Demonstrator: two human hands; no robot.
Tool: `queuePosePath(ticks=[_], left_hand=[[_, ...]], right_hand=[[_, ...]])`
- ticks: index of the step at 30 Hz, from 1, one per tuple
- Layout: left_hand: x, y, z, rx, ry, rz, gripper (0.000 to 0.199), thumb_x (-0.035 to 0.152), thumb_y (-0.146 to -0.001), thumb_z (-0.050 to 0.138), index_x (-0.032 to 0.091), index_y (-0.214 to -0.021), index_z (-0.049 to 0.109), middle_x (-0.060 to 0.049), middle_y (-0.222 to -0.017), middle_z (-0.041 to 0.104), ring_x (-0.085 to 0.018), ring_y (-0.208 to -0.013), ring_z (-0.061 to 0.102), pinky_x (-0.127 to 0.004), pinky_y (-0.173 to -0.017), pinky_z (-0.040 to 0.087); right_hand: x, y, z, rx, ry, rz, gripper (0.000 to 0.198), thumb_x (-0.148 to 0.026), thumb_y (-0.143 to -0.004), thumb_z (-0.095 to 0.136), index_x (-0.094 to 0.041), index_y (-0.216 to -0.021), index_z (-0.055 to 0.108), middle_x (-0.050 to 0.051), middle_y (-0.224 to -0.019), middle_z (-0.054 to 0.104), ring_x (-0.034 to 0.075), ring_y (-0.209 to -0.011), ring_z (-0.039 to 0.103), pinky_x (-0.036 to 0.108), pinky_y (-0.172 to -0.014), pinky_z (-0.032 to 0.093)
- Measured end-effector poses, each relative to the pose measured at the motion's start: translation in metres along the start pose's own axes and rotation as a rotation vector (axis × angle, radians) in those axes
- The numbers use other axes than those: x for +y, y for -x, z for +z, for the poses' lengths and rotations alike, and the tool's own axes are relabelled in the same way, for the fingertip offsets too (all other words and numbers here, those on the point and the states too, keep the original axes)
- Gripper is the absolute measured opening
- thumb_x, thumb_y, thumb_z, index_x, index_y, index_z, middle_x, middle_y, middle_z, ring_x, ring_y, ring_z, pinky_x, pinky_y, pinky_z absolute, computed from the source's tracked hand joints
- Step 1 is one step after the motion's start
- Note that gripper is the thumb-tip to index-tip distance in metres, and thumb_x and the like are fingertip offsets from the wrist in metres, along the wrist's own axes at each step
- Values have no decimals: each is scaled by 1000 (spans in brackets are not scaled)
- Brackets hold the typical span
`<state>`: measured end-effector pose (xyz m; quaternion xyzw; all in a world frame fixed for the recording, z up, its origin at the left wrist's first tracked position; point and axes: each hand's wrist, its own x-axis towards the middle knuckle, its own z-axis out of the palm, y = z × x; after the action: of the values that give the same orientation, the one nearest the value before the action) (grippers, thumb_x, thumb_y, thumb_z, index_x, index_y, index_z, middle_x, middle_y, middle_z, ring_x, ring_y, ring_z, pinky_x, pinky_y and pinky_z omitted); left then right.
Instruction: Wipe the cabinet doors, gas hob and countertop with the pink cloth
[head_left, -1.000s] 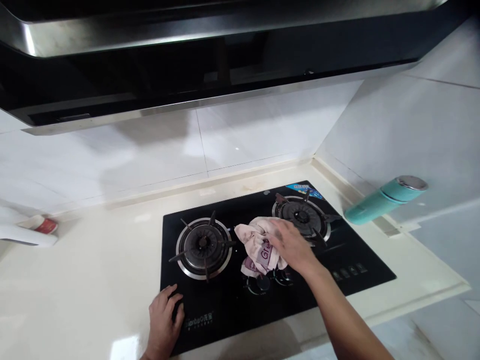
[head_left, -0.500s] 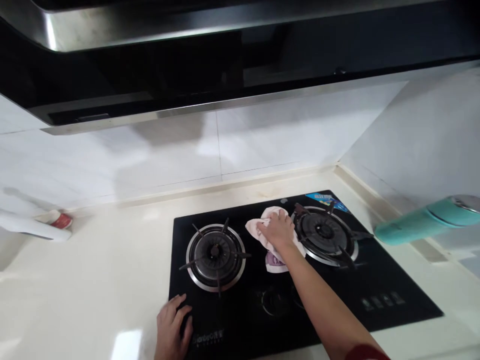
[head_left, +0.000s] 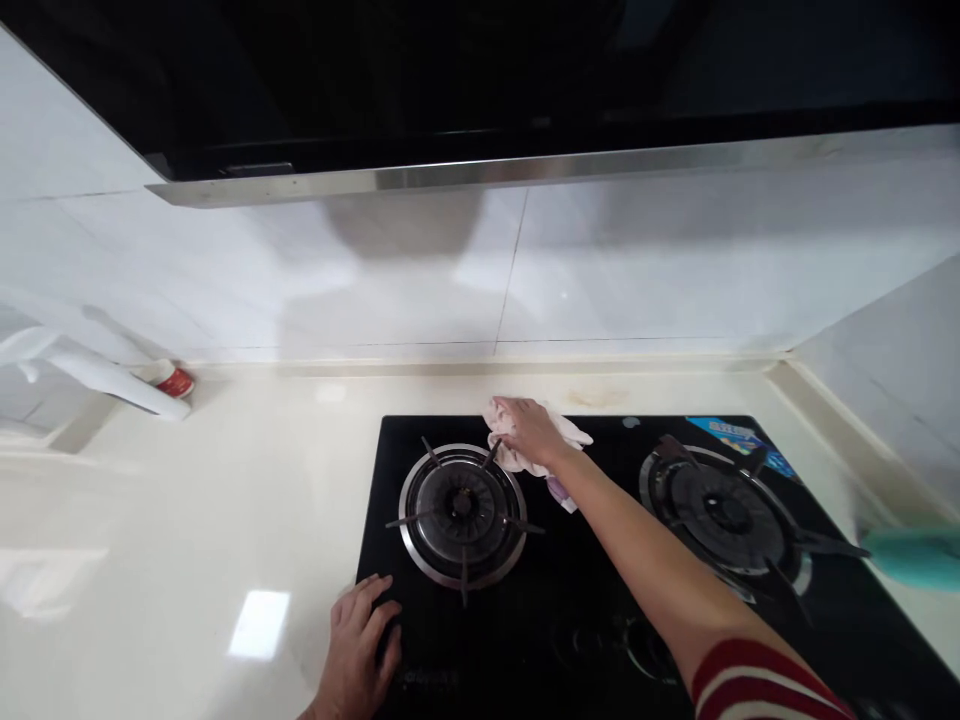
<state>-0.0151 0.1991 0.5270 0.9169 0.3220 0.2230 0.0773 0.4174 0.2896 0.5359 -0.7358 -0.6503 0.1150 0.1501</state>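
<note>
My right hand gripping a pink cloth, gas hob beneath, my left hand open on its left edge

I face a pale tiled wall below a dark hood; light gleams on the cream counter.

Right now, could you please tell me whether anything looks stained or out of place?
Yes: a faint brownish smudge marks the cream countertop behind the black glass stove, standing out against the paler surface.

Burner prongs flank the gap that the right forearm crosses.
</note>
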Motion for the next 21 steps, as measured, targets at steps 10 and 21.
queuePosePath(ticks=[10,21], left_hand=[[7,4,-3,-76,52,-70,24,11,-87,55,23,-106,64,-9,-128,63,-26,-123,54,-43,-97,47],[15,0,-7,-95,99,-110,23,10,-86,52,21,-104,63,-10,-125,64,-27,-124,53,-43,-97,46]], right_hand=[[-23,-60,0,-223,52,-192,79,-42,-71,78,-23,-141,48,11,-137,50,30,-121,43,42,-102,36],[-41,-86,5,-331,59,-290,71,-40,-71,79,-21,-134,52,12,-130,48,30,-118,42,40,-100,37]])
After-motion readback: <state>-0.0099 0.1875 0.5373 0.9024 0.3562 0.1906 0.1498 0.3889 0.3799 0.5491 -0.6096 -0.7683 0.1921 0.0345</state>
